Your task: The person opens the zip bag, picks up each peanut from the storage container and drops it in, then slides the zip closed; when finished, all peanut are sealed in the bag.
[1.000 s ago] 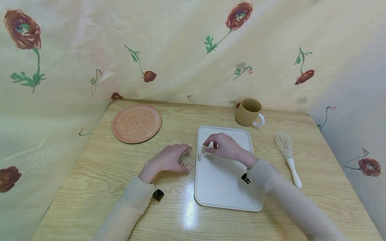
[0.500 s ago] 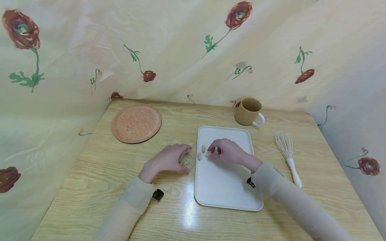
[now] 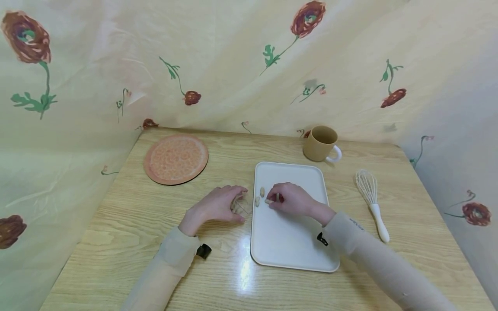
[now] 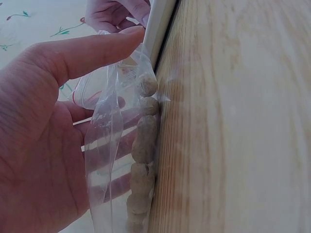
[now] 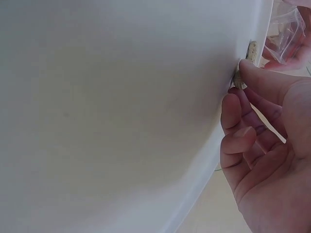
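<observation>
My right hand (image 3: 292, 199) is over the white tray (image 3: 292, 250), its thumb and fingertips pinching a peanut (image 5: 239, 80) low at the tray surface. Two more unshelled peanuts lie by the tray's left rim, an upper peanut (image 3: 262, 192) and a lower peanut (image 3: 257, 201). To the left of the tray, my left hand (image 3: 218, 205) rests on its side on the table and holds a clear plastic bag (image 4: 104, 145) between thumb and curved fingers. Several peanuts (image 4: 144, 138) lie in a row along the bottom of this bag.
A tan mug (image 3: 320, 144) with a white handle stands behind the tray. To the right lies a whisk (image 3: 372, 203) with a white handle. A round orange mat (image 3: 177, 159) is at the back left of the wooden table (image 3: 218, 276). Floral cloth hangs behind.
My right hand has let go of the upper peanut by the left rim and shifted slightly right and nearer, where its fingertips now hold another peanut. My left hand stays put.
</observation>
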A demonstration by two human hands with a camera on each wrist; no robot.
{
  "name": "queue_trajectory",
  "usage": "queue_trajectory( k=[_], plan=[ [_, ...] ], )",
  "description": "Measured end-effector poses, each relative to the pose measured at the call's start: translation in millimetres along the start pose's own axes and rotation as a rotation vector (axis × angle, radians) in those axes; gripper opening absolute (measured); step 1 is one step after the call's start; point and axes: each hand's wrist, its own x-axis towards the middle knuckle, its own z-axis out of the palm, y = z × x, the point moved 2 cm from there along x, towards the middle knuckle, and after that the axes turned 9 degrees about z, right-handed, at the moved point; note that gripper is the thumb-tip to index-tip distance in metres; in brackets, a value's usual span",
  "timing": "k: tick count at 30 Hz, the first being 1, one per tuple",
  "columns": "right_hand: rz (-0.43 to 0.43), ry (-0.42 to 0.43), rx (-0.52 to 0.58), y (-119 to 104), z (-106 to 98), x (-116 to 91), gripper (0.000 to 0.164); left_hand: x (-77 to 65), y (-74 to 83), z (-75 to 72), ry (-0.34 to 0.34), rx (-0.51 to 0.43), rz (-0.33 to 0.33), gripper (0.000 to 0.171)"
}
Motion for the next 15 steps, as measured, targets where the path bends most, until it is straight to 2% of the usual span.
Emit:
queue_trajectory(
  k=[15],
  plan=[
    [-0.005,0.001,-0.005,0.4,1.6,-0.2,0.014,0.3,-0.8,0.9,-0.006,-0.002,-0.01,0.083]
  ],
)
